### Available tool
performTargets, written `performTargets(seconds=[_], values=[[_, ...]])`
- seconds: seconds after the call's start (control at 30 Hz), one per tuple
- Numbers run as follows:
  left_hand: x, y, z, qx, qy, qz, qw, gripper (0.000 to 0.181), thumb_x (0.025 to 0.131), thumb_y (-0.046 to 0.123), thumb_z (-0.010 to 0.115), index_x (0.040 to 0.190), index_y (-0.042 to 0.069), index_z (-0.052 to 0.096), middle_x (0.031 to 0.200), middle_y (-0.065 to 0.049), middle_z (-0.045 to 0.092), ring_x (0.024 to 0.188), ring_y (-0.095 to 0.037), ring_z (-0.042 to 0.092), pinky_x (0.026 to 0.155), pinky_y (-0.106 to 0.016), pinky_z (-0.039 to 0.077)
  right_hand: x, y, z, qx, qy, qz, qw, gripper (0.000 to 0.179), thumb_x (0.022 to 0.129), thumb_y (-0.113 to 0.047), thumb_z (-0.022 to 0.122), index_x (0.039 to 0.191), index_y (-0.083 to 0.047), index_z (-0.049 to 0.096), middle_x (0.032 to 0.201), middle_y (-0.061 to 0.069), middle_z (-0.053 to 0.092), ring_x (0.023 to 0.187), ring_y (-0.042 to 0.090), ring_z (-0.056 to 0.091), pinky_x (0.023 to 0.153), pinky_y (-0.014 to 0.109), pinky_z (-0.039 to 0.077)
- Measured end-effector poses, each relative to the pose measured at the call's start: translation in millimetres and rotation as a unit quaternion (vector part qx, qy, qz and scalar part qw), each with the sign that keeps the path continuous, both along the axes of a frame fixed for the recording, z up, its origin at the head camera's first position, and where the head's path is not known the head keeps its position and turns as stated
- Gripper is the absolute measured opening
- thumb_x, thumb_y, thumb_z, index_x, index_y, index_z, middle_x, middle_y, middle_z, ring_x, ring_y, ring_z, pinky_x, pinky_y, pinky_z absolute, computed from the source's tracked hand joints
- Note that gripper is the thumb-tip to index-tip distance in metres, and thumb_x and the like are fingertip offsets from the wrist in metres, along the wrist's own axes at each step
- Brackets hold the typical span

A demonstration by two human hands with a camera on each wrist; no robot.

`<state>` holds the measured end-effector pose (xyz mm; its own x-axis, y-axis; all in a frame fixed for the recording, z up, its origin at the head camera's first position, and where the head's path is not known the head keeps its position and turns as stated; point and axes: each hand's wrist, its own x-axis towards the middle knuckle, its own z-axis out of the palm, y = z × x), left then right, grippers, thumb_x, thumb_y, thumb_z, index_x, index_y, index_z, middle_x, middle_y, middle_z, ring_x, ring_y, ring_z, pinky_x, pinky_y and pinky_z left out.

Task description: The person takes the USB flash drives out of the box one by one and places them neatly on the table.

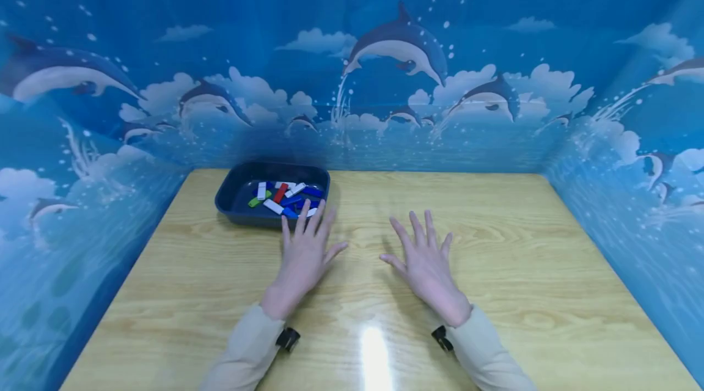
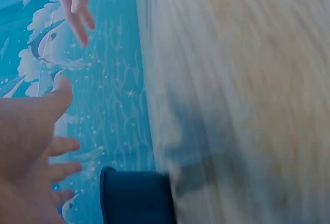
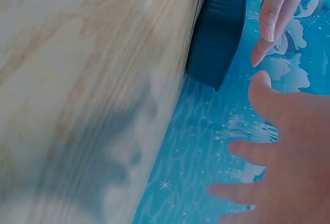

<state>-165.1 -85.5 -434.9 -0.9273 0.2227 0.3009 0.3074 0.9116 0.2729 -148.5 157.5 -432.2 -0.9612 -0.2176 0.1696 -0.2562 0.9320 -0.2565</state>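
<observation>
My left hand (image 1: 304,256) hovers over the table with its fingers spread, its fingertips overlapping the near right corner of a dark blue bin (image 1: 233,215) in the head view. Inside the bin lie several small flat sticks that look like USB drives: white ones (image 1: 272,206), blue ones (image 1: 313,191), a red one (image 1: 280,192) and a green one (image 1: 256,200). To the right, my right hand (image 1: 426,263) is also held above the table, fingers spread and holding nothing. Both wrist views show the bin's outer wall (image 2: 136,198) beyond the hands; its contents are hidden there.
The wood-grain table (image 1: 495,226) is bounded at the back and both sides by a blue curtain (image 1: 352,134) printed with dolphins. The bin stands at the table's back left, close to the rear curtain. A bright light reflection lies on the tabletop near the front.
</observation>
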Motion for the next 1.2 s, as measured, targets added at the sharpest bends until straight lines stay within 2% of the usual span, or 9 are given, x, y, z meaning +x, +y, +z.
performTargets(seconds=[0.17, 0.3, 0.4, 0.5, 0.63, 0.73, 0.9, 1.1, 1.2], values=[[-4.5, -10.7, 10.2, 0.041, 0.055, -0.028, 0.9972, 0.042, 0.096, 0.022, 0.072, 0.136, 0.012, 0.063, 0.138, -0.009, 0.064, 0.135, -0.03, 0.053, 0.115, -0.066, 0.031, -0.3, -2.2, 5.6, -0.042, 0.026, 0.026, 0.9984, 0.046, 0.097, -0.041, 0.067, 0.134, -0.012, 0.065, 0.134, 0.014, 0.065, 0.133, 0.044, 0.051, 0.105, 0.069, 0.041], [-9.3, -23.7, 18.3, 0.07, 0.106, -0.04, 0.9911, 0.023, 0.094, 0.013, 0.074, 0.117, 0.011, 0.073, 0.11, -0.008, 0.076, 0.097, -0.023, 0.074, 0.094, -0.053, 0.055, -4.1, -10.5, 11.0, -0.093, -0.004, 0.037, 0.995, 0.026, 0.098, -0.03, 0.069, 0.117, -0.013, 0.074, 0.107, 0.005, 0.076, 0.089, 0.023, 0.073, 0.075, 0.04, 0.06], [-13.1, -37.2, 27.7, 0.085, 0.095, -0.015, 0.9918, 0.015, 0.098, 0.016, 0.07, 0.112, 0.012, 0.074, 0.089, -0.004, 0.077, 0.062, -0.015, 0.066, 0.06, -0.036, 0.055, -10.2, -20.9, 15.4, -0.139, -0.04, 0.04, 0.9888, 0.021, 0.099, -0.028, 0.067, 0.112, -0.014, 0.076, 0.097, 0.0, 0.077, 0.072, 0.012, 0.071, 0.062, 0.029, 0.057], [-19.6, -55.8, 34.8, 0.1, 0.086, 0.021, 0.991, 0.016, 0.101, 0.02, 0.065, 0.112, 0.012, 0.073, 0.076, -0.001, 0.074, 0.044, -0.009, 0.046, 0.04, -0.027, 0.033, -18.3, -33.3, 19.2, -0.199, -0.077, 0.048, 0.9758, 0.022, 0.101, -0.029, 0.064, 0.11, -0.013, 0.077, 0.088, 0.001, 0.077, 0.068, 0.015, 0.072, 0.059, 0.025, 0.057], [-29.9, -85.5, 36.9, 0.119, 0.108, 0.07, 0.9846, 0.018, 0.101, 0.018, 0.064, 0.113, 0.008, 0.072, 0.082, -0.007, 0.076, 0.049, -0.017, 0.056, 0.042, -0.032, 0.039, -31.1, -53.2, 20.6, -0.259, -0.111, 0.058, 0.9576, 0.025, 0.103, -0.028, 0.061, 0.113, -0.009, 0.075, 0.084, 0.004, 0.075, 0.065, 0.022, 0.072, 0.053, 0.025, 0.056], [-34.9, -108.3, 35.3, 0.129, 0.103, 0.112, 0.9798, 0.024, 0.1, 0.016, 0.063, 0.12, 0.004, 0.069, 0.103, -0.017, 0.073, 0.08, -0.032, 0.069, 0.06, -0.047, 0.054, -43.1, -70.8, 19.7, -0.26, -0.1, 0.058, 0.9587, 0.029, 0.103, -0.028, 0.061, 0.122, -0.008, 0.071, 0.1, 0.007, 0.076, 0.073, 0.022, 0.074, 0.06, 0.027, 0.058], [-43.0, -146.3, 28.7, 0.13, 0.051, 0.164, 0.9765, 0.045, 0.102, 0.018, 0.059, 0.141, -0.003, 0.051, 0.14, -0.03, 0.051, 0.127, -0.049, 0.048, 0.093, -0.067, 0.048, -65.5, -100.0, 19.9, -0.24, -0.088, 0.054, 0.9652, 0.052, 0.102, -0.029, 0.063, 0.146, -0.004, 0.051, 0.138, 0.016, 0.062, 0.105, 0.03, 0.071, 0.095, 0.045, 0.056], [-50.2, -180.0, 16.5, 0.128, -0.003, 0.158, 0.9792, 0.057, 0.103, 0.014, 0.055, 0.147, -0.016, 0.034, 0.144, -0.042, 0.04, 0.13, -0.058, 0.04, 0.106, -0.069, 0.037, -85.2, -125.6, 13.5, -0.229, -0.109, 0.047, 0.9661, 0.072, 0.102, -0.034, 0.062, 0.158, -0.003, 0.028, 0.149, 0.021, 0.05, 0.132, 0.038, 0.053, 0.117, 0.057, 0.034], [-54.3, -187.5, 13.3, 0.123, -0.034, 0.147, 0.9809, 0.056, 0.104, 0.014, 0.052, 0.147, -0.017, 0.033, 0.136, -0.042, 0.048, 0.108, -0.053, 0.058, 0.084, -0.062, 0.052, -88.9, -133.0, 11.0, -0.236, -0.122, 0.048, 0.9629, 0.073, 0.102, -0.033, 0.062, 0.159, -0.004, 0.026, 0.153, 0.02, 0.046, 0.137, 0.038, 0.048, 0.117, 0.053, 0.034]])
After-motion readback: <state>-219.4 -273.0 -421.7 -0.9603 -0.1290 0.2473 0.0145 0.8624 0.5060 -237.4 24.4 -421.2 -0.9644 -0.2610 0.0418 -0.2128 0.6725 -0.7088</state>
